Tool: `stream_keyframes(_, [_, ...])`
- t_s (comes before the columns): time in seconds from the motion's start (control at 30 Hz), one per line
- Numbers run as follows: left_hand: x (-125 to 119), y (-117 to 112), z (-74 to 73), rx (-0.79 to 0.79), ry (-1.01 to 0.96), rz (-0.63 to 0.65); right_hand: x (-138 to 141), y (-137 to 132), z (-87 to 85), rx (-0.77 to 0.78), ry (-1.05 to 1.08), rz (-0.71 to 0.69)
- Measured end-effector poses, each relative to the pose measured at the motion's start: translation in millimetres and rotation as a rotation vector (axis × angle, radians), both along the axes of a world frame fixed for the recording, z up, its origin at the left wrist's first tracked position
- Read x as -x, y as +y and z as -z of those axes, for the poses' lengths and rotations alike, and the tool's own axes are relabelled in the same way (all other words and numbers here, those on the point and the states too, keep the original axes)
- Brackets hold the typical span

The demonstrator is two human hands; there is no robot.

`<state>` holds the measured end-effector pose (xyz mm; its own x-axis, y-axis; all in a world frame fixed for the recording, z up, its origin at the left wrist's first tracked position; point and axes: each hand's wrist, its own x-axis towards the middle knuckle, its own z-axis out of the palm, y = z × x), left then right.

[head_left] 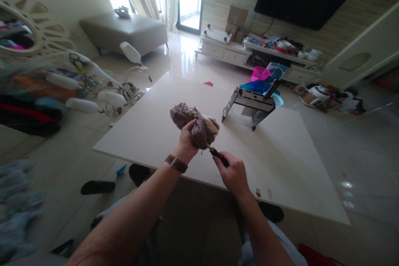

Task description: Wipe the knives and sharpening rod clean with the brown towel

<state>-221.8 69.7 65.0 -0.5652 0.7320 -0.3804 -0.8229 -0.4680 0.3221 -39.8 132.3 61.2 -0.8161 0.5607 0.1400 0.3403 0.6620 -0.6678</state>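
Although the far end of the black-handled tool (220, 157) clamped in the right hand (234, 172) is lost to view at the fuzzy bundle (203, 134), the left hand (188, 140), most fingers concealed, grips that bundle above the white table (146, 126).

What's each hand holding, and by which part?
Left hand: a bunched, fuzzy grey-brown cloth, gripped at its near side. Right hand: a black-handled tool, held by its handle; its far end is hidden by the cloth.
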Motion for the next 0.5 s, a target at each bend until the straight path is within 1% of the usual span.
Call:
stream_keyframes(0.23, [7.4,-4.4,-4.5,0.012,0.030,-0.034,-9.5,6.2,2.0,-0.009,-0.027,-0.003])
stream_keyframes(0.37, [9.0,-4.3,-1.4,0.030,0.035,-0.068,-10.9,7.0,1.7,-0.010,-0.038,-0.001])
stream_keyframes(0.5, [8.0,-2.8,3.2,0.009,0.036,-0.060,-9.8,6.5,1.3,-0.016,-0.039,0.012])
